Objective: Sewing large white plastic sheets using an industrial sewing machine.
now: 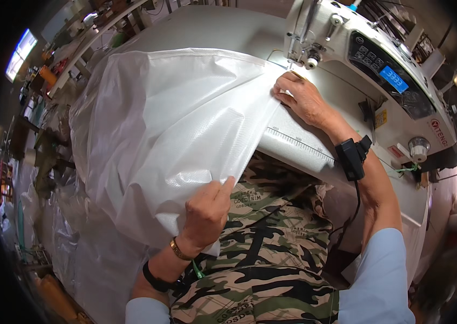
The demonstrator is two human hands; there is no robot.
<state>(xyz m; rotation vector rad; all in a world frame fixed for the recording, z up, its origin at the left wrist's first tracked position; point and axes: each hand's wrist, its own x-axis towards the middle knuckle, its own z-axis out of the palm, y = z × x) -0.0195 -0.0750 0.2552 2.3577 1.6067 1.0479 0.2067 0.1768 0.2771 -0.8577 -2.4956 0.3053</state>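
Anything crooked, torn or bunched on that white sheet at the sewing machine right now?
Nothing stands out. The white sheet looks untorn; the right hand presses its edge flat near the needle, and the left hand pinches the near edge.

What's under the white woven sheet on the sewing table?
Under the white woven sheet the sewing table shows only at its front edge, with a printed ruler strip. The right hand presses the sheet beside the sewing machine; the left hand pinches its near edge. Anything beneath is covered.
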